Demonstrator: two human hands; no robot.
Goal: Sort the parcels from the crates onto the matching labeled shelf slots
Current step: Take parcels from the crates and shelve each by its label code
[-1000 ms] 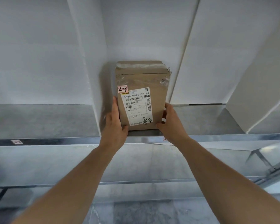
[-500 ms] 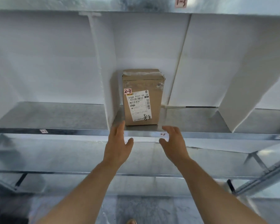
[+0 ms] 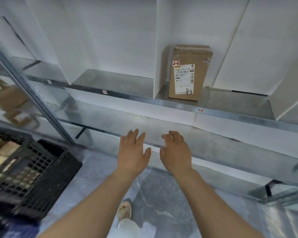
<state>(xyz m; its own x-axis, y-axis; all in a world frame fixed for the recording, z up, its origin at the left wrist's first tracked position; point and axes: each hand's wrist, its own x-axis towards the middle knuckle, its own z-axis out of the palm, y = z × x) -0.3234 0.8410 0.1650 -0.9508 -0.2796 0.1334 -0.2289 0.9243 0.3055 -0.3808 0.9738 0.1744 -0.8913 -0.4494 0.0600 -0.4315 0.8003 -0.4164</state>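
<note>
Both hands have come off the parcel (image 3: 189,73) and dropped below the shelf edge (image 3: 230,114); view has swung left, bringing the black crate (image 3: 33,176) in at 8 o'clock. Parcel stands upright, long axis vertical, in the slot tagged 2-3, against the white divider (image 3: 157,66) on its left; its own tag also reads 2-3. Left hand (image 3: 132,152) flat, fingers straight, empty. Right hand (image 3: 175,152) loosely curled, empty. Judgement: next parcel lies in the crate at 8–9 o'clock from the hands; left hand nearer.
</note>
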